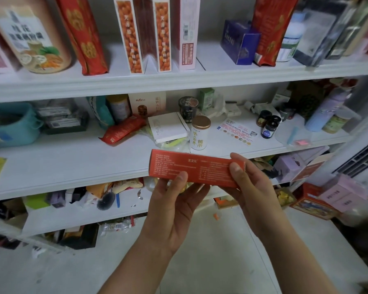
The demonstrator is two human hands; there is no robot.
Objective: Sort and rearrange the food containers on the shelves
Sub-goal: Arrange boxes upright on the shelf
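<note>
Where white shelving [119, 81] fills the view above a pale floor [200, 251], we see three crowded tiers. On the upper tier stand a round canister [30, 35], a red bag [81, 32], two orange-printed cartons [130, 35] and a blue box [238, 41], all upright. The middle shelf [72, 158] carries a teal basket [11, 124] at its left end, then a red packet [123, 129] lying flat, a white box [168, 128] lying tilted, a gold-lidded tin [200, 132] standing upright, a printed leaflet [238, 131] and small dark jars [268, 124]. The lowest tier holds mixed packets too jumbled to tell apart. We hold the task's thing, a long red box [196, 168], level in the air in front of the middle shelf's front edge, just below the tin as it appears. The left hand [174, 198] grips the box near its middle, with the thumb on the printed face and the fingers beneath. The right hand [249, 187] pinches the right end, with the thumb on the face and the fingers behind. The two hands are apart, each clamped on the box, whose left end juts out ungripped. Bare shelf surface lies to the left of the box, between the basket and the red packet and forward to the lip. To the right of the tin, the leaflet and jars stand close to the front edge.
</note>
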